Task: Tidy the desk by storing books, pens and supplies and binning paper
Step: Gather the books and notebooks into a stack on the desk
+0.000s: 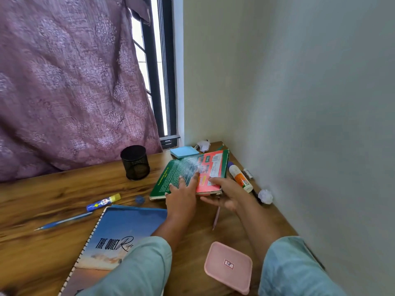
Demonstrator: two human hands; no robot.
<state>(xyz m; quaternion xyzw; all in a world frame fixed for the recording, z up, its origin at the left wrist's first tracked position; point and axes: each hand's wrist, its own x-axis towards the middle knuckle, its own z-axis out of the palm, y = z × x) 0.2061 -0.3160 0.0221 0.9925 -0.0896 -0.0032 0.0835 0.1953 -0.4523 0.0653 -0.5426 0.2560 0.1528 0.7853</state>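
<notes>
A green and red book (188, 167) lies tilted near the desk's far right corner. My left hand (181, 195) rests flat on its cover with fingers spread. My right hand (224, 193) grips its near right corner, thumb on top and fingers underneath. A spiral notebook with a blue sky cover (111, 242) lies at the front left, partly under my left sleeve. A blue pen (64, 221) and a blue glue stick with a yellow cap (103, 202) lie to its left. A crumpled paper ball (265, 196) sits by the right wall.
A black mesh pen holder (135, 162) stands behind the book on the left. Blue sticky notes (183, 151), another paper wad (203, 145), a white and orange glue tube (240, 178), a pink box lid (228, 267) and a wooden desk (42, 193) are in view.
</notes>
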